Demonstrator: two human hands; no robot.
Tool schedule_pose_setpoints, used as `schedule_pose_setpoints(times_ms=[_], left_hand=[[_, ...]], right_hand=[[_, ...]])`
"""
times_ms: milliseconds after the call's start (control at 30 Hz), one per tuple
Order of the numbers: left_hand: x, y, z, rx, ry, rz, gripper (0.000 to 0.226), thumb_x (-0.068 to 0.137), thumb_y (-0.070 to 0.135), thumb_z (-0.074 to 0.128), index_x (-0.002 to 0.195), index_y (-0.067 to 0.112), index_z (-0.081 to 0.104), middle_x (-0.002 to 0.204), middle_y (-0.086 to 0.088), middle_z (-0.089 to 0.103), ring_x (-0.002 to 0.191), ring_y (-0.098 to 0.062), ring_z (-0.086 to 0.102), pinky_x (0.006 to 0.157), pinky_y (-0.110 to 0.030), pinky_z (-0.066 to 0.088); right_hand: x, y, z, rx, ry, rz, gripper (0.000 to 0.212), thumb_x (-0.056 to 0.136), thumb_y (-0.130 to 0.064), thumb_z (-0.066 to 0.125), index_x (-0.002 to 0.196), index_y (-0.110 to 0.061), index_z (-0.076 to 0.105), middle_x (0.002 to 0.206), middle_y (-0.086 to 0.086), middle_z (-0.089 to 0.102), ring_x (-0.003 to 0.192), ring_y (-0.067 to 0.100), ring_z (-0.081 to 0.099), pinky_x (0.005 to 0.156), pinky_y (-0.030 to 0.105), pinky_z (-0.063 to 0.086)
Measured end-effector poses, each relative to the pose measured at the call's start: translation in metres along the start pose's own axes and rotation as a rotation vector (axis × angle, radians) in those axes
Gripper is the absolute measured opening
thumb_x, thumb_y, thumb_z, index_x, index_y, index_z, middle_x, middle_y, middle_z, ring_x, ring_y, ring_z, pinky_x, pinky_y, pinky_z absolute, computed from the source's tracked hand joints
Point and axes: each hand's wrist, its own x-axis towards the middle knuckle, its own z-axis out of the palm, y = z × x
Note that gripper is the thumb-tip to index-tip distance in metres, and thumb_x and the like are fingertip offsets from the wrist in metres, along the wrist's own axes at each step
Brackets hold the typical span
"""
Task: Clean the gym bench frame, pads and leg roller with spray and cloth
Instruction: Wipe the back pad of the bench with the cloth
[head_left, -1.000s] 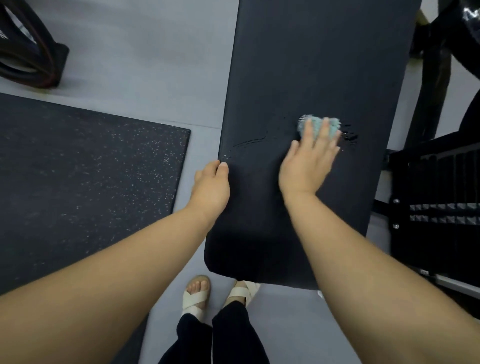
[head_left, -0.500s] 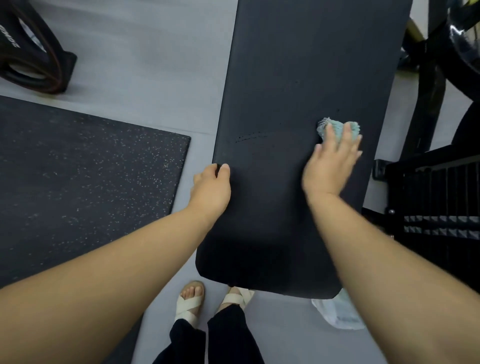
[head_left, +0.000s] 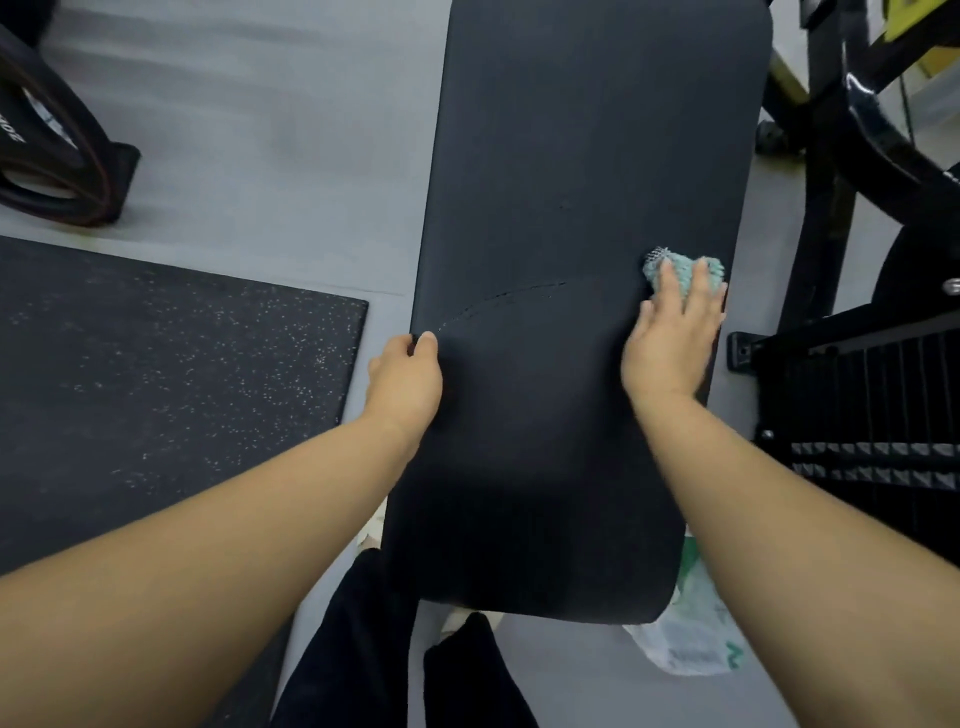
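A long black bench pad (head_left: 571, 182) runs away from me down the middle of the view. My right hand (head_left: 672, 332) lies flat on its right edge, straight fingers pressing a small teal cloth (head_left: 684, 270) against the pad. A thin arc of wet droplets (head_left: 498, 304) curves across the pad between my hands. My left hand (head_left: 405, 376) grips the pad's left edge, thumb on top and fingers curled under the side. No spray bottle is in view.
A speckled black rubber mat (head_left: 156, 364) lies on the grey floor at left. A weight plate on a stand (head_left: 47, 150) is far left. Black and yellow machine frames (head_left: 841, 156) crowd the right. A white plastic bag (head_left: 691, 639) lies under the pad's near corner.
My right hand has slid the cloth from the pad's middle to its right edge, leaving a wet arc behind. The left hand keeps its grip on the left edge.
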Motion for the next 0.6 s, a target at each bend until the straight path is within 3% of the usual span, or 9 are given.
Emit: schedule_pose_setpoints(times_ms=[33, 100, 200, 267, 300, 367, 467, 533, 600], left_hand=[[0.003, 0.004, 0.001, 0.007, 0.010, 0.007, 0.042, 0.099, 0.038, 0.028, 0.136, 0.022, 0.040, 0.140, 0.000, 0.037, 0.101, -0.016, 0.037, 0.085, -0.029, 0.026], [0.009, 0.015, 0.002, 0.022, 0.022, 0.011, 0.043, 0.099, 0.037, 0.027, 0.137, 0.021, 0.039, 0.142, -0.001, 0.034, 0.106, -0.019, 0.039, 0.086, -0.030, 0.027], [0.023, 0.032, 0.002, 0.061, 0.043, 0.059, 0.045, 0.098, 0.037, 0.026, 0.132, 0.014, 0.044, 0.140, -0.008, 0.038, 0.115, -0.025, 0.045, 0.090, -0.033, 0.033], [0.029, 0.044, 0.001, 0.070, 0.017, 0.085, 0.045, 0.098, 0.036, 0.025, 0.130, 0.012, 0.046, 0.138, -0.010, 0.040, 0.114, -0.026, 0.045, 0.087, -0.032, 0.032], [0.033, 0.048, -0.001, 0.072, -0.006, 0.088, 0.045, 0.098, 0.036, 0.024, 0.129, 0.011, 0.045, 0.139, -0.009, 0.040, 0.110, -0.024, 0.045, 0.086, -0.031, 0.031], [0.038, 0.055, -0.007, 0.072, -0.065, 0.071, 0.040, 0.099, 0.035, 0.023, 0.125, 0.016, 0.048, 0.138, -0.005, 0.040, 0.098, -0.017, 0.043, 0.083, -0.027, 0.030], [0.042, 0.064, -0.014, 0.056, -0.089, 0.055, 0.031, 0.099, 0.033, 0.023, 0.080, 0.026, 0.046, 0.116, 0.002, 0.043, 0.072, -0.008, 0.039, 0.062, -0.023, 0.031], [0.046, 0.068, -0.017, 0.043, -0.103, 0.035, 0.032, 0.099, 0.034, 0.022, 0.070, 0.033, 0.037, 0.114, 0.006, 0.038, 0.083, -0.013, 0.040, 0.074, -0.026, 0.032], [0.050, 0.073, -0.019, 0.020, -0.135, 0.007, 0.031, 0.098, 0.036, 0.022, 0.087, 0.032, 0.051, 0.122, 0.004, 0.042, 0.102, -0.020, 0.043, 0.089, -0.032, 0.032]], right_hand=[[-0.004, -0.019, 0.005, 0.006, 0.010, 0.070, 0.051, 0.098, -0.021, 0.042, 0.148, -0.020, 0.028, 0.158, 0.008, 0.009, 0.145, 0.034, 0.003, 0.117, 0.046, 0.003], [-0.026, -0.061, 0.023, 0.019, -0.014, -0.012, 0.056, 0.096, -0.023, 0.047, 0.148, -0.020, 0.027, 0.158, 0.009, 0.011, 0.144, 0.035, 0.005, 0.116, 0.045, 0.004], [-0.070, -0.098, 0.047, 0.006, -0.076, -0.514, 0.055, 0.084, -0.015, 0.066, 0.136, -0.018, 0.049, 0.149, 0.010, 0.037, 0.137, 0.039, 0.030, 0.111, 0.048, 0.023], [-0.060, -0.082, 0.046, -0.037, -0.133, -0.863, 0.057, 0.076, -0.007, 0.072, 0.129, -0.018, 0.057, 0.142, 0.009, 0.046, 0.131, 0.039, 0.040, 0.108, 0.049, 0.025], [-0.043, -0.068, 0.041, -0.066, -0.154, -0.946, 0.058, 0.074, -0.004, 0.072, 0.129, -0.019, 0.057, 0.142, 0.009, 0.047, 0.130, 0.040, 0.041, 0.108, 0.049, 0.024], [-0.011, -0.040, 0.026, -0.114, -0.100, -0.836, 0.056, 0.078, -0.003, 0.070, 0.129, -0.020, 0.056, 0.143, 0.011, 0.045, 0.130, 0.042, 0.040, 0.108, 0.052, 0.022], [0.018, -0.021, 0.003, -0.055, -0.026, -0.215, 0.046, 0.095, -0.011, 0.050, 0.139, -0.019, 0.044, 0.154, 0.009, 0.026, 0.142, 0.039, 0.017, 0.115, 0.052, 0.017], [0.020, -0.046, 0.010, -0.002, 0.056, 0.095, 0.047, 0.098, -0.016, 0.042, 0.144, -0.019, 0.035, 0.157, 0.007, 0.015, 0.144, 0.035, 0.007, 0.117, 0.046, 0.009], [0.006, -0.087, 0.029, -0.001, 0.098, 0.116, 0.049, 0.096, -0.020, 0.043, 0.145, -0.018, 0.034, 0.157, 0.009, 0.017, 0.144, 0.035, 0.011, 0.115, 0.046, 0.010]])
